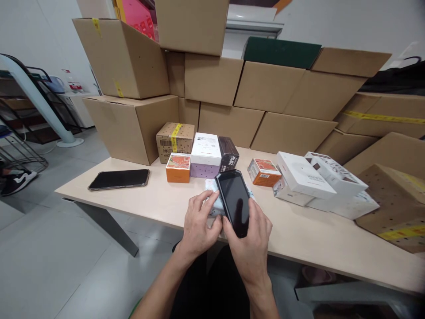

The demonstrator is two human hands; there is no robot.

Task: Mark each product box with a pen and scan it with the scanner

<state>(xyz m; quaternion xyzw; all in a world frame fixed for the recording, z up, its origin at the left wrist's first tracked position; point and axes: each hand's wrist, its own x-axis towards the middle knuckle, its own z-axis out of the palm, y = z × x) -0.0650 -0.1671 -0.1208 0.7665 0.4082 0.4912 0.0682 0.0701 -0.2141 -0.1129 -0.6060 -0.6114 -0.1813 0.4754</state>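
Note:
A dark handheld device (235,199), like a rugged phone with a black screen, lies tilted in my right hand (250,239); its thumb and fingers close around the lower edges. Under it on the table is a small light-blue patterned box (215,206), mostly covered by the device and my hands. My left hand (201,221) is at the box's left side, thumb and index finger bent onto it near the device's edge. An orange box (178,168), a white-and-purple box (206,153) and a dark box (228,153) stand just behind.
A black smartphone (119,179) lies on the left of the table (159,201). To the right sit another orange box (264,172) and several white boxes (305,175). Stacked cardboard cartons (212,79) wall off the back. A dotted carton (395,204) stands at the right end.

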